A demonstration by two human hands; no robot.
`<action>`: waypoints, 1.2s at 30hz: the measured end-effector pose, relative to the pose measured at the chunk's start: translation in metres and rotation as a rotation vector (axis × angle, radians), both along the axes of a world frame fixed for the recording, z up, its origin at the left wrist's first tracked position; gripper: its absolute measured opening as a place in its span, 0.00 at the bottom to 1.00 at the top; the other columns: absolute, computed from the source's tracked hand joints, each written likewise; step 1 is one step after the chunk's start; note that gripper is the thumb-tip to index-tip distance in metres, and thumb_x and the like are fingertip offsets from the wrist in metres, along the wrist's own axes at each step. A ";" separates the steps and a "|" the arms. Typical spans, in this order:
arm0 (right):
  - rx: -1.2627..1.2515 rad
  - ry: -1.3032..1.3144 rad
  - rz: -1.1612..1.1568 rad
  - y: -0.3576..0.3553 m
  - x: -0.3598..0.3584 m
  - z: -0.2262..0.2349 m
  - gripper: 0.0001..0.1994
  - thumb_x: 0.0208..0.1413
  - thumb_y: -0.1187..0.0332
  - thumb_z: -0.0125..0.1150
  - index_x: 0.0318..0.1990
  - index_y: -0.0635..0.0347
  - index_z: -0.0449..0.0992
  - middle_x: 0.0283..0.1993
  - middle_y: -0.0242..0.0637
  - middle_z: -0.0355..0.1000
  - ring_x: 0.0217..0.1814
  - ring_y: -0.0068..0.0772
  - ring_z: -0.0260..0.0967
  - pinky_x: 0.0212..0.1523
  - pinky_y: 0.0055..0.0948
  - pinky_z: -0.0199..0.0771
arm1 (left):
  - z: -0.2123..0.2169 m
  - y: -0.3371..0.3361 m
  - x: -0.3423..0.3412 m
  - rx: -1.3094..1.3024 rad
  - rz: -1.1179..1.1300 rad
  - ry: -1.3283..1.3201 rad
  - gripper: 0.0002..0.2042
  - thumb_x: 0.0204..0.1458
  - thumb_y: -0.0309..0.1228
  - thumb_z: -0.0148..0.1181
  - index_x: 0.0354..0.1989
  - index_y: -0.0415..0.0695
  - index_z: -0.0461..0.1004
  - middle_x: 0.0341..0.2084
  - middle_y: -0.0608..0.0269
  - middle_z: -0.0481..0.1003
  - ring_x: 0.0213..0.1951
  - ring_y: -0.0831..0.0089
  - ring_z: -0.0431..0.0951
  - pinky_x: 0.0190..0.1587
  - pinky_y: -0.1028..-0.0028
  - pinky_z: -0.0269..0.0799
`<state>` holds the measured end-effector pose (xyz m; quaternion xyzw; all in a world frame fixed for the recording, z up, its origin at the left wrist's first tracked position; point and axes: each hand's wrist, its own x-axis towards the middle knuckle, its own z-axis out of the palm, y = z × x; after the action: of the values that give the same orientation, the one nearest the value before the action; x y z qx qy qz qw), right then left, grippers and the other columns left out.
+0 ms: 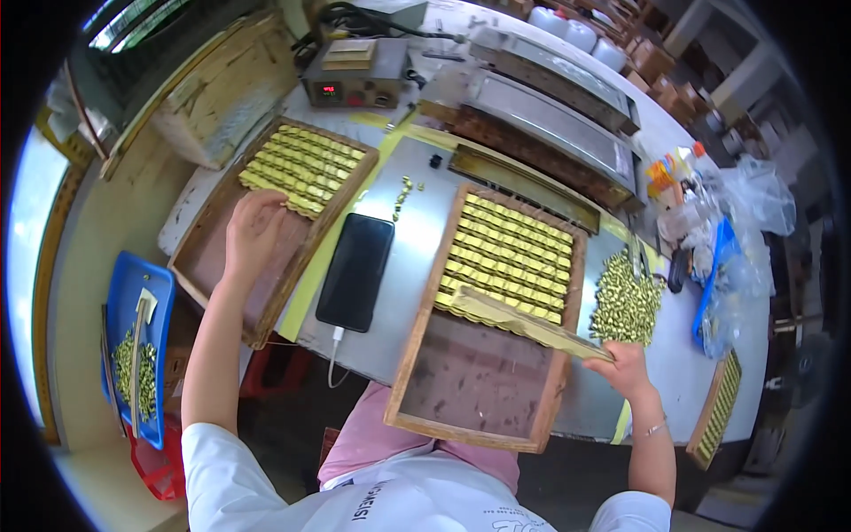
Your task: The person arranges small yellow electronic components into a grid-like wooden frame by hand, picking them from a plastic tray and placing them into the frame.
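My right hand point(626, 367) grips one end of a long, flat wooden strip point(541, 330). The strip lies across the right wooden frame tray point(403, 395), along the lower edge of the rows of shiny gold pieces point(510, 253). My left hand point(254, 229) is over the left wooden frame tray point(197, 235), its fingertips pinched together beside the lowest row of gold pieces point(301, 164). Whatever those fingers hold, if anything, is too small or hidden to make out. The lower part of both trays shows bare brownish board.
Between the trays lies a black phone point(356, 270) with a white cable. A pile of small gold parts point(625, 306) sits at the right. Behind are long metal heater-like units point(550, 124) and a control box point(355, 84). A blue tray point(160, 293) stands at the left.
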<state>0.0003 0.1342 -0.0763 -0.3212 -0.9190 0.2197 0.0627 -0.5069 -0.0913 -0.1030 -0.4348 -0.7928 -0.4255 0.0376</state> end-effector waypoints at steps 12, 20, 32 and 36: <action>-0.113 -0.286 0.054 0.058 0.007 -0.010 0.25 0.39 0.45 0.66 0.16 0.61 0.71 0.11 0.40 0.61 0.12 0.38 0.58 0.18 0.29 0.61 | 0.007 0.059 0.089 -0.076 -0.126 -0.193 0.08 0.48 0.23 0.56 0.37 0.41 0.74 0.36 0.63 0.74 0.41 0.72 0.73 0.44 0.75 0.67; -0.274 -0.195 0.074 0.049 0.026 -0.012 0.26 0.40 0.47 0.65 0.14 0.62 0.67 0.10 0.39 0.57 0.11 0.34 0.53 0.15 0.30 0.56 | 0.024 0.061 0.147 -0.169 -0.342 -0.396 0.07 0.49 0.23 0.57 0.37 0.41 0.74 0.34 0.67 0.73 0.37 0.80 0.72 0.39 0.80 0.67; 0.114 0.164 0.116 -0.002 0.030 0.017 0.18 0.40 0.51 0.65 0.25 0.58 0.75 0.25 0.34 0.70 0.26 0.35 0.68 0.26 0.28 0.68 | 0.032 0.088 0.239 -0.369 -0.766 -0.211 0.11 0.44 0.30 0.63 0.37 0.42 0.76 0.29 0.61 0.75 0.32 0.68 0.73 0.37 0.73 0.69; -0.351 0.237 0.013 -0.003 0.012 0.024 0.13 0.48 0.63 0.62 0.38 0.60 0.76 0.34 0.36 0.72 0.36 0.33 0.70 0.36 0.27 0.70 | 0.032 0.100 0.259 -0.328 -0.793 -0.288 0.08 0.46 0.29 0.60 0.35 0.43 0.77 0.27 0.59 0.76 0.29 0.67 0.76 0.34 0.73 0.71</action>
<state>0.0127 0.1310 -0.0526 -0.2933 -0.8549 0.4129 0.1122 -0.2475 0.0088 -0.0711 -0.6415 -0.6189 -0.3320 -0.3085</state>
